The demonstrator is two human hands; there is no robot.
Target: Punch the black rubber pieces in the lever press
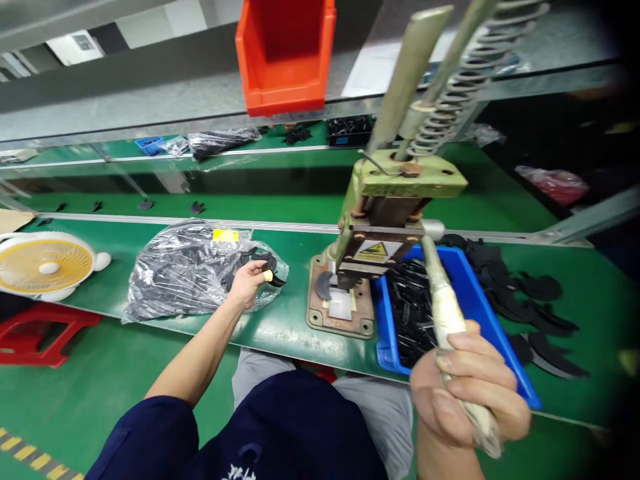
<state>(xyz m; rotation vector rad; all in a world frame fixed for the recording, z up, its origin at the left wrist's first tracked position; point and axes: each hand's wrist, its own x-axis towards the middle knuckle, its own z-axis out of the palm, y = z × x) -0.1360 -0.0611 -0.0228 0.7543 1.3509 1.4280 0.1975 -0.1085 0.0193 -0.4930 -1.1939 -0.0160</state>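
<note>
The right hand (467, 393) is wrapped tight around the cloth-bound lever handle (447, 313) of a hand press (385, 213), fingers curled fully over it, at the near right. The handle slants up and away to the press head, where a yellow warning label (373, 251) sits on the front plate. Two pale bars and a coil spring (460, 80) rise from the top of the press toward the far right. The press stands on a tan base plate (340, 310) on the green workbench (290, 327), and a dark curved piece (324, 285) lies under the head on that plate.

The left hand (249, 283) reaches out to the left of the press and pinches a small black curved part (273, 273) between thumb and fingers; a yellow cot covers one fingertip. The hand rests at the open mouth of a clear plastic bag (185, 270) full of the same black parts, which lies on the bench with a yellow sticker on top.

Just right of the press, touching its base, a blue tray (480, 300) holds a heap of black pieces. More black curved parts (530, 307) lie loose on the bench to the right of the tray.

Farther off, an orange bin (285, 53) sits on a raised shelf. A white and yellow fan (45, 265) lies at the far left, with a red stool (40, 333) below it.
</note>
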